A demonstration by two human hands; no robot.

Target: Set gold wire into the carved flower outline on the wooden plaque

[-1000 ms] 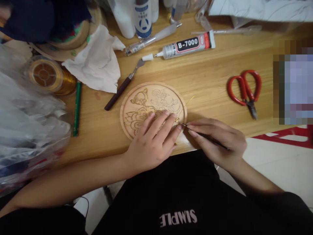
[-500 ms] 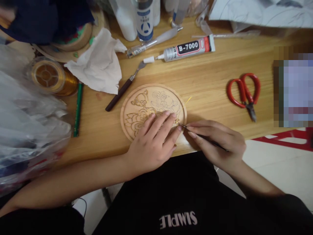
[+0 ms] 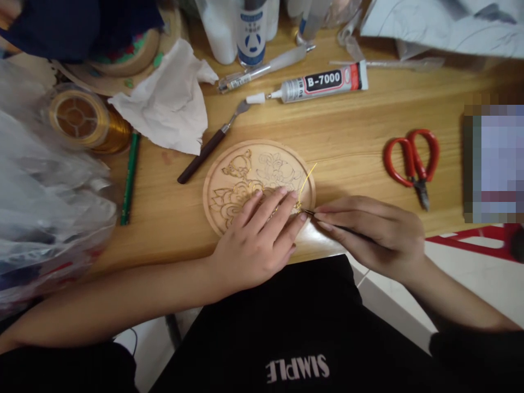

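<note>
Currently left hand lies flat, fingers apart, pinning the wooden disc at the near edge of the table. Right hand pinches a thin tool, tip at the gold wire. Wire looks light, springy, kink-prone: hold close to the bend.

The left hand hides the 6 o'clock part of the round carved wooden disc, and the thin dark metal tool mostly disappears under the right hand. At 12 o'clock the white plastic bottles are cut by the top edge. At 3 o'clock a rectangular patch is blurred into squares.
</note>
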